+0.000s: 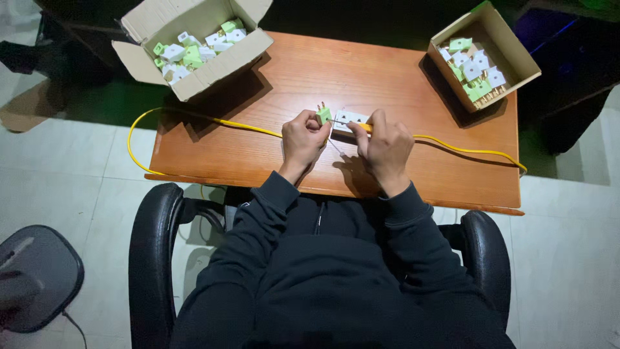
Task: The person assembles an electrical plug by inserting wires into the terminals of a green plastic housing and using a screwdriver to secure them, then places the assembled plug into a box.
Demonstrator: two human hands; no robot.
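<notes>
Plug (323, 115) pinched in left hand (302, 140), just beside right hand (385, 147).

left hand (302, 139): grip pinched closed | right hand (385, 147): grip curled closed

Green plug (323, 115) in left hand (302, 139)
</notes>
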